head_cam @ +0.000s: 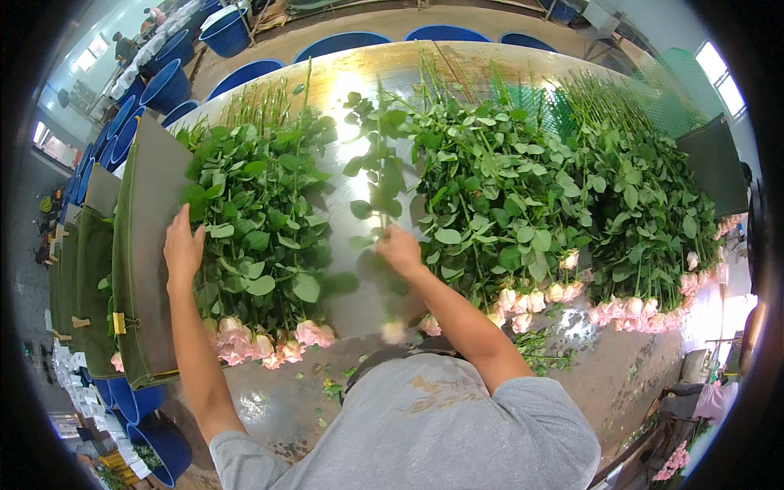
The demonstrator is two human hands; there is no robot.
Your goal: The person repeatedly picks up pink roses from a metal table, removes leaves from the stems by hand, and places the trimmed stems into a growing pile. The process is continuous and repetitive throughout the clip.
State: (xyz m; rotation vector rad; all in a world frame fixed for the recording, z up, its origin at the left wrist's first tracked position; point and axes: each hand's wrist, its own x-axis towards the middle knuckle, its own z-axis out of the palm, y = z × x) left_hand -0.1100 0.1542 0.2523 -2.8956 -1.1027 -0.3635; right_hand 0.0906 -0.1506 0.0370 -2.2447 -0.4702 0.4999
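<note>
My right hand point(399, 250) is closed around the stem of a single pink rose point(393, 332). Its leaves reach away from me over the metal tabletop point(349, 275), and its bloom, blurred, hangs towards my body. At the left, my left hand point(184, 251) lies between an upright grey panel edged in green cloth point(156, 202) and a pile of long-stemmed roses point(257, 202). Its thumb is apart from the fingers, near the leaves, and I see nothing held in it. A larger pile of roses point(502, 196) spreads to the right, blooms facing me.
Another rose pile point(643, 202) lies farther right, beside a dark upright panel point(713, 162). Green netting point(667, 92) stands at the far right corner. Blue tubs point(343, 44) line the table's far edge. Cut leaves point(542, 352) litter the floor. Other people point(125, 48) are in the background.
</note>
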